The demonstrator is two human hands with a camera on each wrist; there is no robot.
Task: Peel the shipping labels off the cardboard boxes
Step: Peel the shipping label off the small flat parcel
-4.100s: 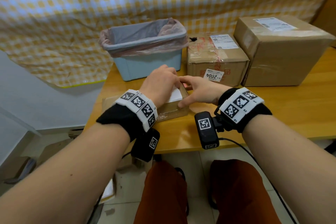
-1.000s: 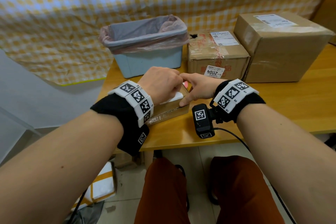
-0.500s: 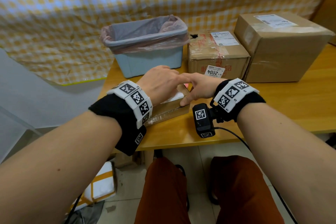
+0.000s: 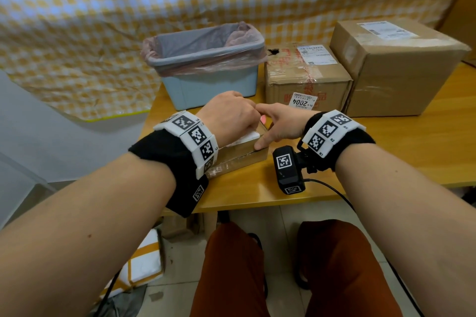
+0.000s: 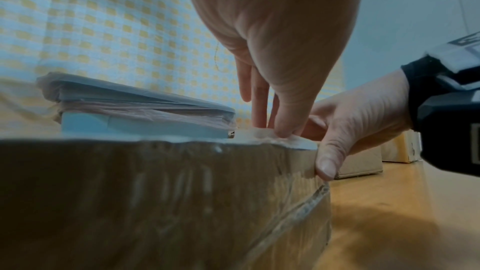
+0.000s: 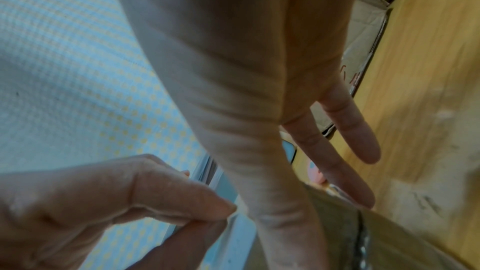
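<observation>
Both hands meet close together, forearms reaching forward.

The left hand (image 4: 233, 117) curls downward, thumb and forefinger apparently pinched together. The right hand (image 4: 282, 125) lies flatter, fingers (image 6: 355, 137) extended, thumb (image 5: 328, 163) pressing down; both wrists wear black bands with marker tags.

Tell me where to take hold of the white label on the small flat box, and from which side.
Take the white label at its near right corner, coming from the right. That corner lies uncovered at the box edge, while the left hand covers the rest; the right hand steadies that side.
</observation>
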